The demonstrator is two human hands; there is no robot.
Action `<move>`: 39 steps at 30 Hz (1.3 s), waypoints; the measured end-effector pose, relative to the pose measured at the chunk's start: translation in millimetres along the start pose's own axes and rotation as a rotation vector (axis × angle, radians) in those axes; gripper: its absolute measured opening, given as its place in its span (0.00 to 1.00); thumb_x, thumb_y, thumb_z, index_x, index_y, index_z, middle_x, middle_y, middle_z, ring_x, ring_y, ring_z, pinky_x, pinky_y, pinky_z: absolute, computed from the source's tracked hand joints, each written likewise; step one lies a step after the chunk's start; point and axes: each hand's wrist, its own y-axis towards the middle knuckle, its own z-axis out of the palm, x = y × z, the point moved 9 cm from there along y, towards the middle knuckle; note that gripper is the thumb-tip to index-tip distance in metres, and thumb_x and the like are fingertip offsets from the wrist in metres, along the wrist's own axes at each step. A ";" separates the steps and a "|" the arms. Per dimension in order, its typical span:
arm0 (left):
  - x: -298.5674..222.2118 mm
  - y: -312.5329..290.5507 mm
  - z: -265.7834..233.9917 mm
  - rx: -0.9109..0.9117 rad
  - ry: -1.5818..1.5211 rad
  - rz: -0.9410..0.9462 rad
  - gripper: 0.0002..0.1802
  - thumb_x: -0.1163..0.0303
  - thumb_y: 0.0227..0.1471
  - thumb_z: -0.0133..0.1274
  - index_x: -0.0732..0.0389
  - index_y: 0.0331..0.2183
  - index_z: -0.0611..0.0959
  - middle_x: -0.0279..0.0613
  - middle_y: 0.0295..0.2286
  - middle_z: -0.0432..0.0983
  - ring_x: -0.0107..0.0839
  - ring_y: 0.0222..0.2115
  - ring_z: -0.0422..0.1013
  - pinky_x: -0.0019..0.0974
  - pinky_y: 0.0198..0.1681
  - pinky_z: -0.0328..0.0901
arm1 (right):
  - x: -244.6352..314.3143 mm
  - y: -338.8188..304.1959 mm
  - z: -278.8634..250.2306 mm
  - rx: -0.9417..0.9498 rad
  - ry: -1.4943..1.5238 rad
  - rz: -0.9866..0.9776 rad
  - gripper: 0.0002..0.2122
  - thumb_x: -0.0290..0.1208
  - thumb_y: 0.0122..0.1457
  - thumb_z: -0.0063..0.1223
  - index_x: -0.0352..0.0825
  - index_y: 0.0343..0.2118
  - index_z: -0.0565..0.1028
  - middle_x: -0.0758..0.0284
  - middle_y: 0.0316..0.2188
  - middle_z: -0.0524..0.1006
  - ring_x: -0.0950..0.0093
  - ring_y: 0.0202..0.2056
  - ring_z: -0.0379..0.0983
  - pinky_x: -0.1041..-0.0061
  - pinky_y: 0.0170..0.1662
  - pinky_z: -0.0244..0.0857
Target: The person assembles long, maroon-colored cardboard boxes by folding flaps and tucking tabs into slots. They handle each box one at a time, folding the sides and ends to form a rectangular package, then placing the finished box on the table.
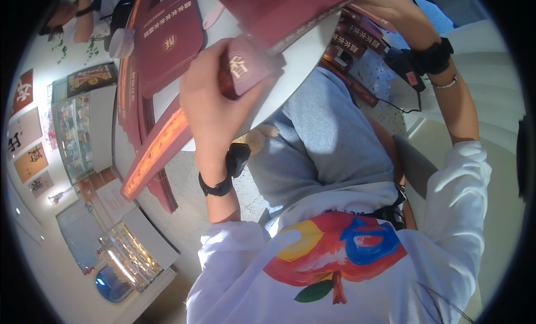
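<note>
My left hand [209, 95] is closed around a curved maroon card flap [248, 64] with gold print, its fingers on the far side and thumb toward me. Above the white table [304, 64] a large maroon cardboard sheet [273, 11] is held tilted. My right hand [382, 3] grips that sheet's right end; the frame's top edge cuts off part of its fingers. Whether flap and sheet are one piece, I cannot tell. To the left lies a flat maroon carton [170, 42] with gold print. A long maroon piece with an orange pattern [156, 153] juts past the table's edge.
More maroon cartons [357, 36] are stacked low on the right, with a black cable [410, 109] beside them. A white lidded cup [121, 43] stands far left. Beyond are a glass display case [75, 131] and another person's arm [84, 17].
</note>
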 end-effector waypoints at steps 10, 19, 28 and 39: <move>12.2 9.3 3.9 0.032 0.063 0.015 0.39 0.57 0.30 0.72 0.59 0.47 0.78 0.46 0.37 0.80 0.41 0.38 0.77 0.38 0.40 0.70 | 1.7 3.6 16.0 -0.051 -0.111 0.080 0.20 0.29 0.58 0.59 0.26 0.52 0.70 0.62 0.49 0.75 0.74 0.48 0.72 0.77 0.53 0.67; 21.9 11.4 5.6 0.038 -0.031 0.057 0.40 0.55 0.31 0.70 0.59 0.48 0.77 0.47 0.39 0.79 0.43 0.39 0.76 0.40 0.41 0.69 | -14.5 11.7 -33.2 -0.096 -0.564 0.128 0.25 0.45 0.56 0.61 0.28 0.48 0.73 0.63 0.42 0.78 0.78 0.41 0.77 0.80 0.47 0.69; 32.2 19.3 11.2 0.126 -0.120 -0.037 0.32 0.55 0.32 0.68 0.58 0.42 0.79 0.44 0.32 0.80 0.45 0.33 0.76 0.40 0.37 0.69 | -3.6 -2.1 -31.2 -0.372 -0.643 -0.132 0.29 0.46 0.56 0.62 0.29 0.53 0.69 0.61 0.46 0.76 0.76 0.47 0.73 0.80 0.50 0.66; 38.0 23.1 9.5 0.085 -0.037 -0.081 0.34 0.54 0.32 0.68 0.58 0.43 0.78 0.44 0.33 0.80 0.42 0.33 0.77 0.40 0.36 0.69 | -30.5 -27.2 -14.8 -0.529 -0.204 -0.194 0.19 0.43 0.56 0.61 0.31 0.42 0.75 0.66 0.38 0.79 0.81 0.38 0.75 0.83 0.44 0.64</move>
